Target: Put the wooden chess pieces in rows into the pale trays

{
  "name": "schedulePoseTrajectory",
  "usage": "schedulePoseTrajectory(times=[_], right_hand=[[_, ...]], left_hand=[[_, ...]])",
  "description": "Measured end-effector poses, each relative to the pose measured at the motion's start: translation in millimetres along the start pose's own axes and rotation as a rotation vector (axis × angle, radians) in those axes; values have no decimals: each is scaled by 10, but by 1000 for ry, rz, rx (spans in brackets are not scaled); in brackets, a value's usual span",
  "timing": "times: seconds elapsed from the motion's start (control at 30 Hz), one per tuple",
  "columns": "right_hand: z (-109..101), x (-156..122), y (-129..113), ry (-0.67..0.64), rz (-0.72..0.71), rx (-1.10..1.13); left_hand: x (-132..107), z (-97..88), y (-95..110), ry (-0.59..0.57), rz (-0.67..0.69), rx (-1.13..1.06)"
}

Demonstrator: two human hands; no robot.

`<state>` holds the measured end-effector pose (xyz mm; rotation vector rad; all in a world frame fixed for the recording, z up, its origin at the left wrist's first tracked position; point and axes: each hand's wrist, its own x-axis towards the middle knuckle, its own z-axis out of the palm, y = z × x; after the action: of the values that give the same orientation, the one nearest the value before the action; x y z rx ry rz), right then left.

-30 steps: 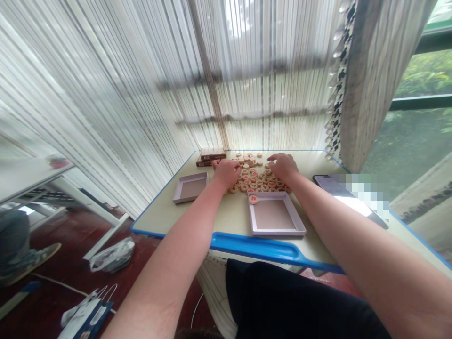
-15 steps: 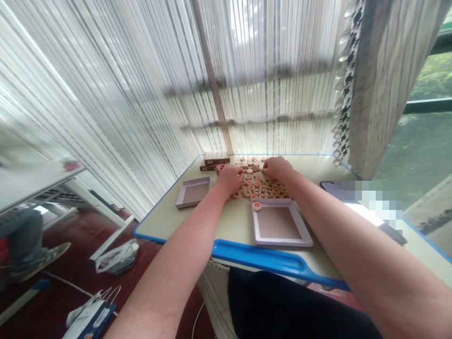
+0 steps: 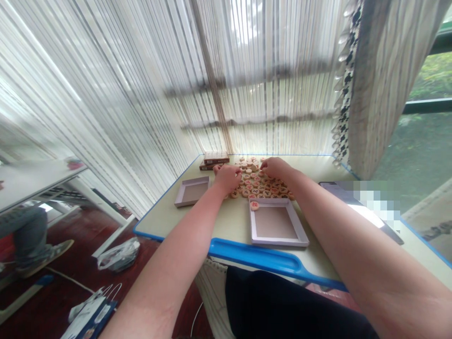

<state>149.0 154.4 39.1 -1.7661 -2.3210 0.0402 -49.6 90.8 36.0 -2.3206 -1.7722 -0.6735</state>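
Note:
A heap of round wooden chess pieces [image 3: 263, 184] with red and black characters lies at the far middle of the table [image 3: 229, 221]. My left hand [image 3: 228, 176] rests on the heap's left side with its fingers curled on the pieces. At the heap's far right my right hand [image 3: 277, 167] lies with bent fingers on the pieces. What either hand grips is hidden. One red-marked piece [image 3: 254, 205] sits in the far left corner of the shallow white box tray [image 3: 277, 225] near me.
A second white tray [image 3: 192, 191] lies to the left, a brown box [image 3: 213, 160] behind it. A phone or tablet [image 3: 356, 207] lies at right. Striped curtains hang behind the table's blue rim [image 3: 261, 256]. Bags lie on the floor [image 3: 116, 254]; another person's leg [image 3: 24, 235] shows at left.
Both hands have drawn closer together over the heap, fingers curling in. The view has shifted slightly; the trays and the single piece have stayed put.

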Motion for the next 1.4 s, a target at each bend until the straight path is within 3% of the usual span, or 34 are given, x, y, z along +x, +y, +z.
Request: schedulePoseTrajectory(times=[0.13, 0.23, 0.67, 1.4], right_hand=[[55, -16, -28, 178, -146, 47], [80, -38, -63, 159, -243, 20], [50, -48, -87, 64, -97, 25], [50, -48, -27, 79, -79, 74]], left_hand=[[-6, -12, 9, 9, 16, 5], [-15, -35, 28, -3, 12, 12], [-25, -58, 37, -2, 7, -6], [-15, -60, 40, -9, 15, 12]])
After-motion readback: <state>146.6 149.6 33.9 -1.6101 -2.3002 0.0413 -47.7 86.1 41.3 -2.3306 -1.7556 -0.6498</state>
